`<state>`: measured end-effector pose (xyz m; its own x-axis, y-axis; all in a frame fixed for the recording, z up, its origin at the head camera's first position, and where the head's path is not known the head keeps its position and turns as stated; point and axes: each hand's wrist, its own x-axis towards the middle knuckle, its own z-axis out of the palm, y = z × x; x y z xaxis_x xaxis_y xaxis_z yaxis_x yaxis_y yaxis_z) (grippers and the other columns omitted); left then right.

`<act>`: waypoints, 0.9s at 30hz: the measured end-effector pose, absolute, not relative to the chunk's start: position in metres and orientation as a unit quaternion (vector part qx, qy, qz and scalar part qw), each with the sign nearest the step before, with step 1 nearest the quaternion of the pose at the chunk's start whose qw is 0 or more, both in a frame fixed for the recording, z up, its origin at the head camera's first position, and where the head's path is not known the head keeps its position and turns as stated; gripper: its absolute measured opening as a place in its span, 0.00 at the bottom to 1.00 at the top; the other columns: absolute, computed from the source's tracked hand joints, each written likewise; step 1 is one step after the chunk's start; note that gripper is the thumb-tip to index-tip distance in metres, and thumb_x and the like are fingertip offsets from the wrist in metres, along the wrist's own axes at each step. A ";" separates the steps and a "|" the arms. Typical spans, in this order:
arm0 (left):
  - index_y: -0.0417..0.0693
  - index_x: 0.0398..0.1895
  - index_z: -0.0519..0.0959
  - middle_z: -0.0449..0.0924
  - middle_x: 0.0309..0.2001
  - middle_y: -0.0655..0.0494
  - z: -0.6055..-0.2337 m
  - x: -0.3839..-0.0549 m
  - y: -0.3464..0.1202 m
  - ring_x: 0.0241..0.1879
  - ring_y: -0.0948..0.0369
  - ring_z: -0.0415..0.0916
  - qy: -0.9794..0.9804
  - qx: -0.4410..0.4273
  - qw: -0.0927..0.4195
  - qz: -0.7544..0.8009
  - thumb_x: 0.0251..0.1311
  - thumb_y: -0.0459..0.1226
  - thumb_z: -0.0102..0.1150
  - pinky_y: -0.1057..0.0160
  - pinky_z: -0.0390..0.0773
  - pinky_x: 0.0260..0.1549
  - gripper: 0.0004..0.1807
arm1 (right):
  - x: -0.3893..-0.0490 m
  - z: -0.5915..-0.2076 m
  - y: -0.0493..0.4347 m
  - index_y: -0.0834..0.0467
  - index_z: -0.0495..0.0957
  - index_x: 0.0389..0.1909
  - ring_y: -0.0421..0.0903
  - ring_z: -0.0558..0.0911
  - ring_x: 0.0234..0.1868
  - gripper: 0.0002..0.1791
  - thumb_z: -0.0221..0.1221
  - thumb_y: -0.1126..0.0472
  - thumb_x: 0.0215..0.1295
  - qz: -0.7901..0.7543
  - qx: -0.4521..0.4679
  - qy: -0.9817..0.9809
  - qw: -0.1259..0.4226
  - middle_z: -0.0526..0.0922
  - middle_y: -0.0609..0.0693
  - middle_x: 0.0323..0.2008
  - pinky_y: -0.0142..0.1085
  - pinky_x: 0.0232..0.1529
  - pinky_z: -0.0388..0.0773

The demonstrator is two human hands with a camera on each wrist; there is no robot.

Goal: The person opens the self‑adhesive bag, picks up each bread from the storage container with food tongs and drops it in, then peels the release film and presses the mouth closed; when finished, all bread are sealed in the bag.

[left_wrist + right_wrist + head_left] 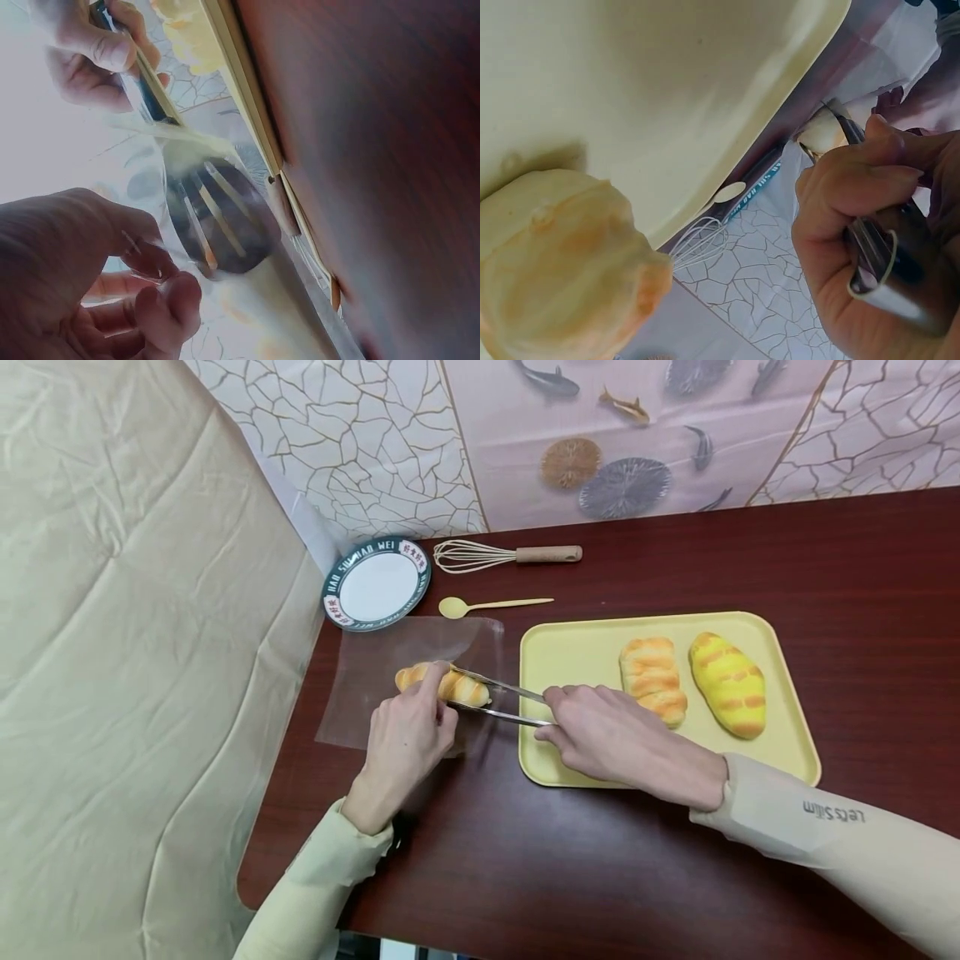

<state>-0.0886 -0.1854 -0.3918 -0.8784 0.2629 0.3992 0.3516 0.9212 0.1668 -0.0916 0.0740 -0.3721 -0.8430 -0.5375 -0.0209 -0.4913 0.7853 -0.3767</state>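
My right hand grips metal tongs, reaching left past the tray's edge. Between the tongs' arms lies a small golden-striped bread roll, at a clear plastic bag spread on the table. My left hand is at the roll's left part, partly covering it. In the left wrist view, thumb and forefinger of the left hand pinch the clear film, and the tongs' slotted head shows through the plastic. The right wrist view shows the fingers of the right hand wrapped round the tongs.
A yellow tray on the right holds an orange-striped bread and a yellow bread. Behind the bag are a green-rimmed plate, a yellow spoon and a whisk. A cream curtain hangs along the left.
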 end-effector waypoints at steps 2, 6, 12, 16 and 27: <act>0.45 0.59 0.76 0.76 0.21 0.51 -0.392 -0.088 -0.185 0.12 0.50 0.68 -0.961 -0.164 0.193 -0.113 0.57 0.29 0.63 0.50 0.73 0.12 0.24 | -0.094 -0.373 0.073 0.58 0.78 0.35 0.47 0.74 0.21 0.15 0.68 0.52 0.74 -0.186 -0.271 0.942 0.069 0.74 0.47 0.22 0.39 0.23 0.71; 0.44 0.56 0.76 0.74 0.19 0.52 -0.397 -0.090 -0.185 0.12 0.51 0.67 -0.955 -0.172 0.219 -0.106 0.56 0.29 0.60 0.49 0.71 0.12 0.22 | -0.099 -0.373 0.069 0.57 0.77 0.33 0.46 0.73 0.21 0.15 0.68 0.53 0.74 -0.196 -0.274 0.939 0.074 0.74 0.47 0.22 0.38 0.23 0.69; 0.42 0.43 0.78 0.76 0.19 0.50 -0.397 -0.091 -0.182 0.15 0.46 0.75 -0.944 -0.191 0.242 -0.117 0.58 0.28 0.60 0.47 0.75 0.15 0.10 | -0.109 -0.375 0.058 0.58 0.78 0.34 0.47 0.76 0.23 0.14 0.67 0.53 0.75 -0.207 -0.278 0.935 0.071 0.76 0.48 0.23 0.43 0.28 0.76; 0.42 0.40 0.79 0.82 0.23 0.50 -0.398 -0.091 -0.180 0.20 0.45 0.81 -0.940 -0.201 0.247 -0.122 0.64 0.29 0.60 0.47 0.79 0.19 0.04 | -0.115 -0.378 0.049 0.59 0.78 0.36 0.47 0.78 0.25 0.14 0.66 0.53 0.76 -0.211 -0.280 0.933 0.080 0.78 0.49 0.24 0.45 0.32 0.79; 0.39 0.44 0.81 0.89 0.32 0.48 -0.396 -0.090 -0.177 0.22 0.47 0.84 -0.937 -0.221 0.220 -0.159 0.68 0.28 0.62 0.49 0.82 0.22 0.04 | -0.133 -0.407 0.021 0.57 0.77 0.42 0.46 0.79 0.27 0.17 0.65 0.46 0.77 -0.214 -0.278 0.934 0.070 0.77 0.46 0.27 0.44 0.30 0.78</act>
